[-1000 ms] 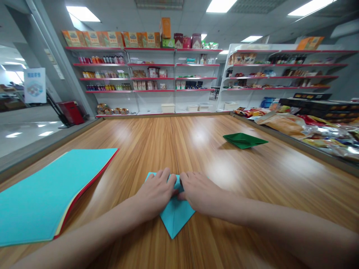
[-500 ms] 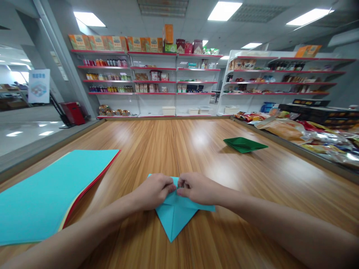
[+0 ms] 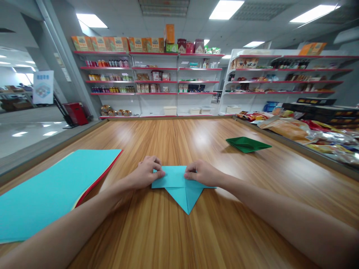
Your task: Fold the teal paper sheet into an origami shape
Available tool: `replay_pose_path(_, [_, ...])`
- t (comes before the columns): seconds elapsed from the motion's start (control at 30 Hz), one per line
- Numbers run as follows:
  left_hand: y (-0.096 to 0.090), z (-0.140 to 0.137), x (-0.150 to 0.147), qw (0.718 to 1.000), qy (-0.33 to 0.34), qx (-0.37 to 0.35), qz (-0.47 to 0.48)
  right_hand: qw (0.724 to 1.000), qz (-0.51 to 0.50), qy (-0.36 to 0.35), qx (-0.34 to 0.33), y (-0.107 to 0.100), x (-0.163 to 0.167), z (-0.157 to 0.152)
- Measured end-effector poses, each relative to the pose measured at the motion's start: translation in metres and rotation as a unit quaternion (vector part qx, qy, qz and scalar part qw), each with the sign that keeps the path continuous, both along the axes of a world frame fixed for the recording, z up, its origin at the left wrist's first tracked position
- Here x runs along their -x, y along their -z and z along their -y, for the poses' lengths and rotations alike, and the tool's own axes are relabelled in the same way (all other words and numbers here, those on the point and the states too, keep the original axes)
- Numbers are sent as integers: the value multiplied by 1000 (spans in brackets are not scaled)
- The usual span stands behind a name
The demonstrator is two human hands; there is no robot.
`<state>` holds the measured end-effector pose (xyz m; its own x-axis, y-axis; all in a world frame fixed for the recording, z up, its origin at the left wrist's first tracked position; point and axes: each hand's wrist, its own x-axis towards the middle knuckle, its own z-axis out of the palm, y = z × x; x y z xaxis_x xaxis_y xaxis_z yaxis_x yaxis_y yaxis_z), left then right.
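Observation:
A light-blue folded paper [image 3: 174, 179] lies in front of me on the wooden table, a flat band across its far side and a creased triangular point toward me. My left hand [image 3: 147, 171] is closed on the band's left end, thumb on top and the other fingers curled over the far edge. Right of the middle, my right hand [image 3: 202, 173] pinches the same paper between thumb and curled fingers, covering part of the band. Further off to the right rests a dark green folded paper form [image 3: 248, 144], which neither hand touches.
To the left lies a stack of large coloured sheets [image 3: 61, 186], light blue on top with yellow and red edges below. Packaged snacks [image 3: 288, 129] and black boxes [image 3: 322, 112] sit beyond the table's right rim. Stocked shelves [image 3: 157, 80] stand behind the far edge.
The blue paper has shifted away from me and slightly right, and its far part now forms a straight band. My hands have moved apart, the left one leftward, and both farther away.

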<state>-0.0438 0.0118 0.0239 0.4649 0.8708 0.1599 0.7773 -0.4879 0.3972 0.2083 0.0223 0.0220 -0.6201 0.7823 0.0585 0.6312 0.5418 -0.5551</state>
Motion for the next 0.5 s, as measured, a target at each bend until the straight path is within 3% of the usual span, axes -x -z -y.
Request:
replay_pose_path(0.17, [10,-7,2,997,-40,8,69,1000,5,22,-16,4,-4,-5])
replay_pose_path(0.33, [14,4,-10,994,-74,-36,76,998,3,23,-66,3,7,6])
replay_pose_path(0.5, [14,21,-32,996,-19,-58,57,994,16,34,-102,5,23,25])
